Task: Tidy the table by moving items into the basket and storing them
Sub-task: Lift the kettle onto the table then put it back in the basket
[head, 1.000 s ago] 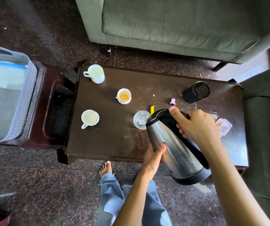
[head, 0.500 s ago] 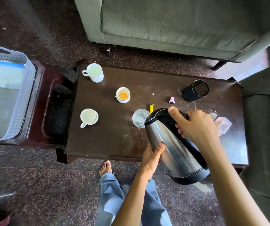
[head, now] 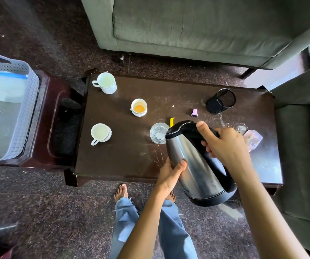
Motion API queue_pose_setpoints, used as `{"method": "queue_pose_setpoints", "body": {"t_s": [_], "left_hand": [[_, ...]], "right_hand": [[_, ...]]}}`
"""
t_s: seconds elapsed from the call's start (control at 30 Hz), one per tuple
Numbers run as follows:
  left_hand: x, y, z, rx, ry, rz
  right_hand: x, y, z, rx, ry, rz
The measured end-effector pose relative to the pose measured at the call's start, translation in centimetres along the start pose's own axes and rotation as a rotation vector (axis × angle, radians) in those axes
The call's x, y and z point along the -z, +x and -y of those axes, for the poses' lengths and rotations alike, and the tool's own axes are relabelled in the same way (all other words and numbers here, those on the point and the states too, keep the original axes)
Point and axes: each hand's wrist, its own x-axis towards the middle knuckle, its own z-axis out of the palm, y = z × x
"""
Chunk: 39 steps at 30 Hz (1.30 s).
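A steel electric kettle (head: 197,165) with a black lid and handle hangs tilted above the near edge of the dark wooden table (head: 124,150). My right hand (head: 225,144) grips its black handle, thumb on the lid. My left hand (head: 171,174) holds the steel body from below, thumb on the side. The grey plastic basket (head: 29,113) stands on a low stool at the far left. On the table stand a white mug (head: 106,83), a cup with orange liquid (head: 139,107), a white cup (head: 100,132) and a clear glass (head: 158,133).
A black mesh pen holder (head: 220,101), a small purple cap (head: 194,113), a yellow item (head: 171,122) and a clear plastic box (head: 253,139) lie on the table's right half. Grey sofas (head: 187,27) stand behind and to the right. My bare feet (head: 121,192) are at the table's near edge.
The kettle and both hands have stayed almost in place, held the same way; only the view has shifted slightly.
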Motion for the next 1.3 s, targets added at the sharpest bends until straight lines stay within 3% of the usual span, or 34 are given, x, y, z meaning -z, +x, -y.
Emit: {"method": "queue_pose_setpoints", "body": {"t_s": [0.4, 0.6, 0.73, 0.87, 1.03, 1.3], "left_hand": [[2.5, -0.2, -0.2, -0.052, 0.208, 0.123], [4.8, -0.4, -1.2, -0.178, 0.142, 0.115], [7.6, -1.5, -3.3, -0.273, 0.025, -0.097], [11.6, -2.3, -6.0, -0.314, -0.149, -0.33], [17.9, -3.3, -7.9, -0.321, -0.299, -0.73], [28.4, -7.4, -10.7, -0.455, -0.408, -0.95]], "right_hand": [[-1.6, -2.5, -6.7, -0.049, 0.388, -0.027], [-1.8, -3.6, -7.0, 0.095, 0.627, 0.032], [-2.2, -3.9, -4.8, 0.285, 0.646, 0.064], [-3.9, -3.5, -0.7, 0.362, 0.74, 0.061], [-7.9, -3.8, 6.6, 0.489, 0.896, 0.094], [-15.2, -5.2, 19.9, 0.638, 1.076, 0.215]]}}
